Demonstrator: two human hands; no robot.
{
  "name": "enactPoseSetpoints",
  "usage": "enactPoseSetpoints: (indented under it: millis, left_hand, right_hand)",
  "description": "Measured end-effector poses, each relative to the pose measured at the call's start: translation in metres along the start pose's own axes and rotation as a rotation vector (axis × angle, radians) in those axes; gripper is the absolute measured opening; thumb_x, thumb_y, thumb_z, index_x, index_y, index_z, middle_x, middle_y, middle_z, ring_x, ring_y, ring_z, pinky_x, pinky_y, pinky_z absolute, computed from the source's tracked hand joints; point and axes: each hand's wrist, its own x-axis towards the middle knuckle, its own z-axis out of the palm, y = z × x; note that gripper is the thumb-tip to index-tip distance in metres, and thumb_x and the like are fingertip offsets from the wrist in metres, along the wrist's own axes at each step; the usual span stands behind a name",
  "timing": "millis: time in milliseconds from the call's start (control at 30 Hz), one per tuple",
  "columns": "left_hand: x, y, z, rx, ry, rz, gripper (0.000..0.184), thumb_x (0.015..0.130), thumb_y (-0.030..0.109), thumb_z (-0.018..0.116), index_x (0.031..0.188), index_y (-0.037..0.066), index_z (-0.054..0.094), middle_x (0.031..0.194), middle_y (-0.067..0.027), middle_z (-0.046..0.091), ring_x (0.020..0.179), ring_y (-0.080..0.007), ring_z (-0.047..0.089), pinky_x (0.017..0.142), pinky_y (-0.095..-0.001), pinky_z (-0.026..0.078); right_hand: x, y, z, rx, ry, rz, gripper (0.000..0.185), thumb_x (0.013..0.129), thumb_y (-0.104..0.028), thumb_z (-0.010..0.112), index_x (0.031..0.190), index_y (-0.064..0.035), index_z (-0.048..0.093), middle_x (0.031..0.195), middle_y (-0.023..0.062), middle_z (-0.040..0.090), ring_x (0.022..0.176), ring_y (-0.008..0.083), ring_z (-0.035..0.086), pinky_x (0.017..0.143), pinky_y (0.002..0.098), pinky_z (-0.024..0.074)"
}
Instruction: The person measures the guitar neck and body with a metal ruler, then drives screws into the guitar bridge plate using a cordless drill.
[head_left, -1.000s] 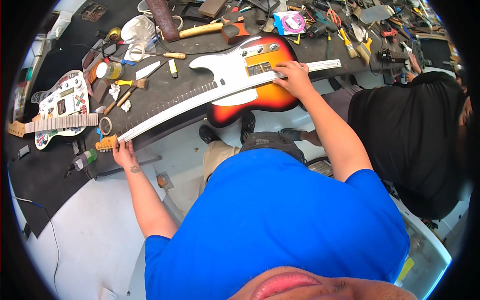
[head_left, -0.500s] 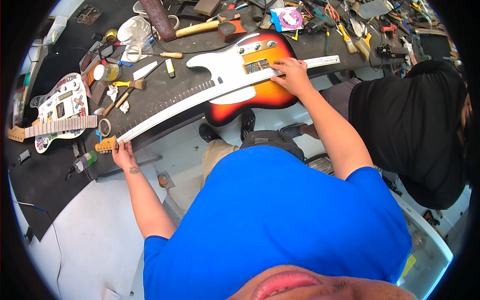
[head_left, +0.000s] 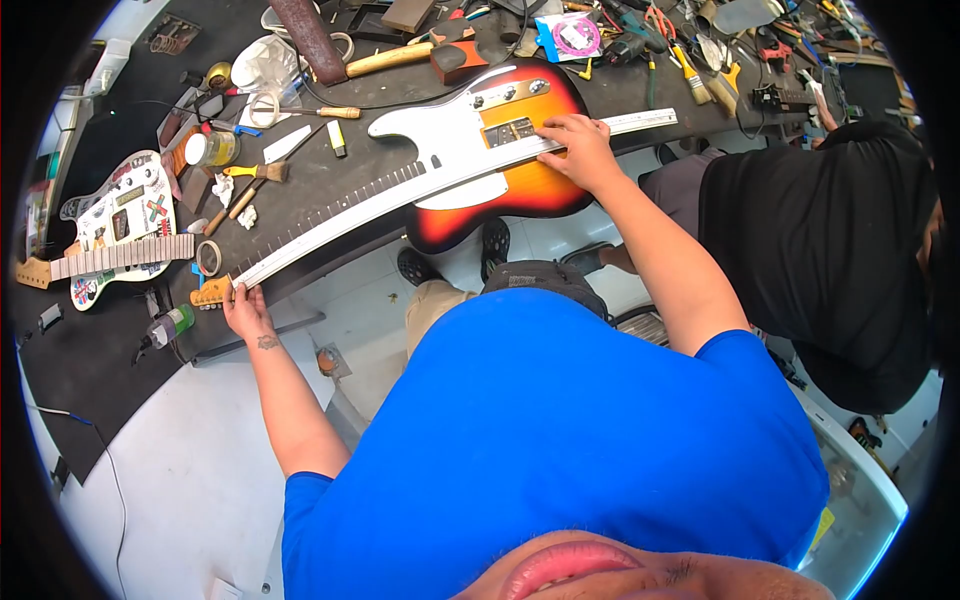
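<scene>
A sunburst electric guitar (head_left: 555, 185) with a white pickguard lies face up along the bench edge. Its headstock (head_left: 208, 292) points to the left. A long, light-coloured straight ruler (head_left: 345, 218) rests lengthwise over the neck and body, reaching past the bridge end. At the nut end, my left hand (head_left: 247, 312) pinches the ruler's tip beside the headstock. Near the bridge, my right hand (head_left: 580, 150) grips the ruler from above, thumb on the near side and fingers across it. The ruler covers part of the fretboard, with fret ends showing along its far side.
Left on the bench (head_left: 110, 350) lies a sticker-covered guitar (head_left: 125, 215) with a loose-looking neck across it. Behind are a brush (head_left: 262, 171), a jar (head_left: 212, 148), a hammer (head_left: 400, 58) and many tools. A person in black (head_left: 815, 250) is close on the right.
The view shifts very slightly. My hands, the ruler and the sunburst guitar keep the same arrangement. Part of the other person's hand now shows at the upper right.
</scene>
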Motion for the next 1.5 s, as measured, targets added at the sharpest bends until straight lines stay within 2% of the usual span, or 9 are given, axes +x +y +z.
enactPoseSetpoints:
  millis: [133, 433, 667, 767, 900, 1133, 1267, 1300, 1500]
  left_hand:
    - [-0.001, 0.0, 0.002, -0.002, 0.012, 0.001, 0.035, 0.1, -0.001, 0.068, 0.133, 0.005, 0.058, 0.111, -0.0149, 0.071, 0.095, -0.0252, 0.073, 0.082, -0.0385, 0.064]
    - [-0.023, 0.013, 0.003, 0.25, 0.087, -0.121, 0.09, 0.096, 0.022, 0.079, 0.164, 0.011, 0.02, 0.136, -0.0208, 0.055, 0.112, -0.0309, 0.065, 0.09, -0.0492, 0.061]
    - [-0.115, -0.014, 0.016, 0.777, 0.414, 0.302, 0.073, 0.094, 0.022, 0.079, 0.153, 0.002, 0.041, 0.144, -0.0269, 0.047, 0.121, -0.0374, 0.057, 0.103, -0.0458, 0.05]
    - [-0.188, -0.037, 0.047, 1.062, 0.275, 0.447, 0.071, 0.092, 0.018, 0.079, 0.152, 0.002, 0.042, 0.147, -0.0275, 0.044, 0.122, -0.0327, 0.056, 0.102, -0.0453, 0.049]
    - [-0.267, -0.06, 0.095, 1.04, -0.437, 0.503, 0.035, 0.092, 0.007, 0.074, 0.125, 0.002, 0.066, 0.121, -0.0162, 0.068, 0.099, -0.0264, 0.067, 0.088, -0.0423, 0.055]
    - [-0.306, -0.054, 0.252, 0.934, -1.165, 0.873, 0.017, 0.089, 0.003, 0.073, 0.107, 0.003, 0.074, 0.096, -0.0162, 0.073, 0.089, -0.0361, 0.069, 0.081, -0.0435, 0.056]
    - [-0.287, -0.057, 0.338, 1.039, -1.096, 0.759, 0.017, 0.093, 0.014, 0.072, 0.104, 0.002, 0.077, 0.097, -0.0196, 0.076, 0.09, -0.0386, 0.072, 0.083, -0.044, 0.056]
    - [-0.283, -0.053, 0.36, 1.102, -1.093, 0.443, 0.023, 0.093, 0.021, 0.071, 0.104, 0.002, 0.078, 0.093, -0.0197, 0.077, 0.089, -0.0356, 0.074, 0.083, -0.0431, 0.056]
    - [-0.246, -0.073, 0.447, 1.266, -1.178, -0.131, 0.027, 0.085, 0.026, 0.077, 0.074, 0.001, 0.075, 0.065, -0.0064, 0.069, 0.05, -0.0137, 0.056, 0.049, -0.0328, 0.043]
  right_hand:
    - [0.001, 0.0, 0.0, 0.004, -0.002, 0.003, 0.043, 0.083, -0.035, 0.085, 0.124, -0.0258, 0.077, 0.134, -0.0027, 0.068, 0.134, 0.0224, 0.055, 0.115, 0.0573, 0.0305]
    - [-0.001, -0.005, -0.006, 0.023, -0.018, 0.021, 0.055, 0.081, -0.036, 0.086, 0.133, -0.0238, 0.071, 0.134, -0.0008, 0.067, 0.134, 0.023, 0.054, 0.115, 0.0553, 0.03]
    - [0.002, 0.004, -0.015, 0.044, -0.051, -0.017, 0.062, 0.081, -0.034, 0.086, 0.138, -0.0201, 0.065, 0.132, 0.0004, 0.068, 0.132, 0.0238, 0.056, 0.114, 0.0556, 0.0304]
    - [0.001, 0.002, -0.021, 0.079, -0.012, -0.024, 0.057, 0.083, -0.032, 0.084, 0.135, -0.0181, 0.067, 0.131, 0.0027, 0.069, 0.131, 0.0241, 0.056, 0.113, 0.0547, 0.0314]
    - [-0.01, -0.009, -0.026, 0.138, 0.036, 0.022, 0.043, 0.086, -0.026, 0.08, 0.126, -0.013, 0.071, 0.122, 0.0079, 0.071, 0.122, 0.0276, 0.062, 0.105, 0.048, 0.0425]
    - [-0.023, -0.029, -0.012, 0.192, 0.247, -0.137, 0.032, 0.086, -0.013, 0.077, 0.116, -0.0046, 0.073, 0.087, 0.0095, 0.067, 0.081, 0.0305, 0.066, 0.075, 0.0422, 0.0536]
    - [-0.019, -0.026, -0.012, 0.383, 0.082, 0.151, 0.026, 0.089, -0.015, 0.074, 0.113, -0.0061, 0.074, 0.094, 0.0106, 0.075, 0.085, 0.0296, 0.073, 0.076, 0.042, 0.0581]
    - [-0.018, -0.027, -0.01, 0.395, 0.081, 0.154, 0.025, 0.089, -0.016, 0.074, 0.113, -0.0063, 0.074, 0.094, 0.0107, 0.076, 0.085, 0.0292, 0.074, 0.075, 0.0417, 0.0584]
    - [-0.021, -0.037, 0.003, 0.43, 0.126, 0.13, 0.028, 0.089, -0.015, 0.076, 0.115, -0.0071, 0.075, 0.074, 0.0074, 0.069, 0.067, 0.0258, 0.068, 0.064, 0.0382, 0.0542]
